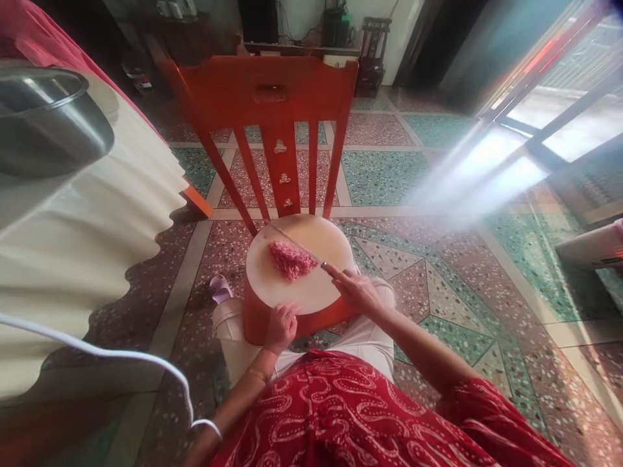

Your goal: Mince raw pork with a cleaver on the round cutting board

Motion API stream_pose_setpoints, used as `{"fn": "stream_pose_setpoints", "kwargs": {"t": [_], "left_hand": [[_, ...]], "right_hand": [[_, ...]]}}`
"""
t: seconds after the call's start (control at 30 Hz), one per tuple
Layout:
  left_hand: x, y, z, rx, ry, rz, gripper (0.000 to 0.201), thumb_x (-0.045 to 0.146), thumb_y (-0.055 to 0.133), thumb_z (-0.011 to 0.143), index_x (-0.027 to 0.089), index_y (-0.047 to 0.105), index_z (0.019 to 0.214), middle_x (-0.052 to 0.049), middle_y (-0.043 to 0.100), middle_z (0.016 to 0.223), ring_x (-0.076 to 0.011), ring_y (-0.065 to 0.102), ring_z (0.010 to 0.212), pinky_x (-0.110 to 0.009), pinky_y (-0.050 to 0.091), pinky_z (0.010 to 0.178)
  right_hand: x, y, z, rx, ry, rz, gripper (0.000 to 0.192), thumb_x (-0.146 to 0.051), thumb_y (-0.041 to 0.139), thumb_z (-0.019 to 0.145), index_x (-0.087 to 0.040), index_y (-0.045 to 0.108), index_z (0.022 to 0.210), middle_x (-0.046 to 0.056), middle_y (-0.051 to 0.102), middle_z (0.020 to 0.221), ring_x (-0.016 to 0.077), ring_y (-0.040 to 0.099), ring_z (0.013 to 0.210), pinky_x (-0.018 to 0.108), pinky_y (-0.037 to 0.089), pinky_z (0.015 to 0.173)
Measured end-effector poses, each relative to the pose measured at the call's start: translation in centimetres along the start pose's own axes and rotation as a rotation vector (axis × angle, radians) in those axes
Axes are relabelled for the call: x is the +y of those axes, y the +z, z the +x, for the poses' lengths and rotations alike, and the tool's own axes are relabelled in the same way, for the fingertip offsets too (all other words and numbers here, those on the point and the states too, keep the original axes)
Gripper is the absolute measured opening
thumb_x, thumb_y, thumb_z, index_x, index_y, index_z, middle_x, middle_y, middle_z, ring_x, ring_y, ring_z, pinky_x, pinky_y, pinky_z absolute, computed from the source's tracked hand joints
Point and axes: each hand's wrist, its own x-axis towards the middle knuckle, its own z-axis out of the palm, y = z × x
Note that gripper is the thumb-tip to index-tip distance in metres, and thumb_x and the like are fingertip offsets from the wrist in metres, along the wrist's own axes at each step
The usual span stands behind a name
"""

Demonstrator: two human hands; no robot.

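A round pale cutting board (pixel 311 295) lies on the seat of a red-brown wooden chair (pixel 233 91). Pink minced meat (pixel 291 261) is heaped on the board, left of its middle. In my right hand (pixel 359 292), closed round the handle, is a knife (pixel 299 245); its thin blade slants to the far left, along the far side of the meat. My left hand (pixel 282 324) is at the near edge of the board, its fingers curled over the rim, apart from the meat. The left thumb's grip is partly hidden.
On the left, a metal pot (pixel 53 123) stands on a table with a cream cloth (pixel 111 214). A white cable (pixel 111 353) crosses the lower left. The chair's back rises beyond the board. Patterned terrazzo floor (pixel 384 175) surrounds the chair, and light enters through a doorway (pixel 549 110) at right.
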Motion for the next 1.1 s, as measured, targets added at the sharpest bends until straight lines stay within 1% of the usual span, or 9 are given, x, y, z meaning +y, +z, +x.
{"fn": "stream_pose_setpoints", "kwargs": {"t": [0.1,0.17,0.27,0.3,0.47,0.63,0.8,0.97,1.1], "left_hand": [[0.0,0.2,-0.1,0.027,-0.004,0.002,0.036,0.008,0.045,0.08,0.023,0.058,0.111,-0.007,0.059,0.112,-0.0218,0.051,0.105,-0.042,0.041,0.094],[-0.1,0.3,-0.1,0.034,-0.001,-0.003,0.037,0.008,0.045,0.08,0.023,0.058,0.112,-0.007,0.059,0.112,-0.0216,0.051,0.106,-0.042,0.041,0.095],[-0.2,0.2,-0.1,0.024,0.012,-0.009,0.04,0.007,0.043,0.08,0.023,0.056,0.114,-0.007,0.059,0.111,-0.0209,0.051,0.109,-0.042,0.041,0.096],[-0.2,0.2,-0.1,0.016,0.017,-0.01,0.041,0.007,0.043,0.08,0.023,0.056,0.115,-0.007,0.059,0.111,-0.0208,0.051,0.109,-0.042,0.041,0.096],[-0.2,0.3,-0.2,0.018,0.001,-0.006,0.042,0.009,0.043,0.081,0.025,0.055,0.117,-0.006,0.059,0.114,-0.0213,0.051,0.108,-0.044,0.04,0.097],[0.2,0.1,0.0,0.018,0.007,-0.01,0.039,0.008,0.041,0.081,0.023,0.055,0.115,-0.007,0.059,0.112,-0.0203,0.051,0.109,-0.043,0.04,0.098],[0.3,-0.1,0.1,0.026,-0.01,-0.01,0.038,0.008,0.043,0.08,0.023,0.057,0.112,-0.007,0.059,0.112,-0.0207,0.052,0.107,-0.043,0.041,0.096],[0.1,0.0,-0.1,0.022,0.011,-0.025,0.041,0.007,0.043,0.08,0.024,0.055,0.115,-0.006,0.059,0.113,-0.0203,0.051,0.11,-0.043,0.041,0.097],[0.1,0.1,-0.2,0.008,-0.016,-0.018,0.041,0.006,0.043,0.079,0.024,0.056,0.114,-0.006,0.058,0.114,-0.0205,0.05,0.109,-0.043,0.04,0.098]], "right_hand": [[-2.1,0.1,1.9,0.173,0.001,0.119,0.051,-0.032,0.024,0.097,-0.023,0.022,0.146,0.01,0.065,0.102,0.018,0.061,0.084,0.025,0.045,0.074],[-3.1,1.2,3.3,0.12,0.049,0.143,0.051,-0.03,0.026,0.096,-0.022,0.022,0.147,0.009,0.067,0.1,0.0188,0.063,0.085,0.026,0.046,0.075],[-3.6,2.5,4.6,-0.133,0.151,0.099,0.05,-0.03,0.034,0.094,-0.027,0.028,0.144,0.006,0.071,0.09,0.0201,0.066,0.077,0.027,0.047,0.069],[-3.6,2.6,4.7,-0.168,0.165,0.094,0.05,-0.031,0.035,0.094,-0.029,0.03,0.143,0.005,0.071,0.089,0.0205,0.067,0.076,0.027,0.047,0.068],[-3.8,2.3,3.9,0.038,0.108,0.168,0.05,-0.034,0.028,0.097,-0.029,0.021,0.146,0.005,0.068,0.107,0.0186,0.064,0.092,0.026,0.046,0.077],[-3.6,2.9,3.3,-0.162,0.171,0.146,0.049,-0.031,0.036,0.094,-0.029,0.03,0.143,0.003,0.072,0.09,0.0191,0.067,0.08,0.025,0.048,0.07],[-3.4,2.4,3.7,0.03,0.105,0.195,0.051,-0.033,0.029,0.096,-0.026,0.023,0.146,0.005,0.069,0.105,0.019,0.064,0.091,0.027,0.047,0.076],[-3.3,3.3,4.3,-0.153,0.139,0.11,0.047,-0.033,0.032,0.095,-0.029,0.031,0.142,0.004,0.071,0.096,0.0197,0.067,0.082,0.025,0.047,0.069],[-3.4,3.5,4.2,-0.05,0.067,0.104,0.05,-0.036,0.028,0.097,-0.027,0.023,0.145,0.006,0.07,0.101,0.0193,0.066,0.089,0.024,0.045,0.072]]}}
